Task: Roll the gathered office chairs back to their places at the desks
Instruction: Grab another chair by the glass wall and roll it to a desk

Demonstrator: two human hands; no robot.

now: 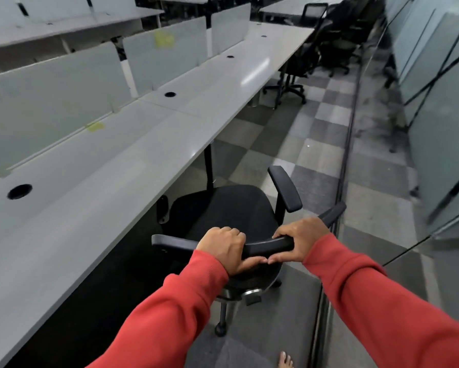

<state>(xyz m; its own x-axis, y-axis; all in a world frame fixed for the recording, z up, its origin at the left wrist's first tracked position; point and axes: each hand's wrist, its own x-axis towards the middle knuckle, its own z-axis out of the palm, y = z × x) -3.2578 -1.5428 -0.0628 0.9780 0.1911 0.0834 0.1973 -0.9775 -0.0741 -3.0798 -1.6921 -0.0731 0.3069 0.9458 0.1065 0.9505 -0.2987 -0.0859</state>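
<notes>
Chair (pixel 223 208) was black, with armrests, and sat right against the long grey surface (pixel 117 160), its seat's left edge tucked under the lip. It was angled rather than square to the surface, so I'd call it mid-placement, not parked.

Both hands gripped the top rail of the backrest (pixel 265 244). The left hand (pixel 223 248) and right hand (pixel 300 240) were side by side near the middle, fingers curled over the top and thumbs underneath, almost touching. That's a sensible hold: a high, central grip lets you steer and pivot on the castors (pixel 220 329) without bending.

The one visible armrest (pixel 285 188) stood on the aisle side, clear of the surface. The opposite side was hidden under the surface edge (can't tell whether an armrest would clear it).

Next call, as a judgement: rotate the seat to face the dividers (pixel 50 96), then push straight in. Watch the surface leg (pixel 210 166) just ahead of the seat.

Further out, more chairs (pixel 302 62) clustered at the far end of the row. The checked carpet aisle (pixel 316 144) was narrow, with a glass partition (pixel 435 115) on the right. A bare foot (pixel 285 361) showed near the chair base, a toe risk.
</notes>
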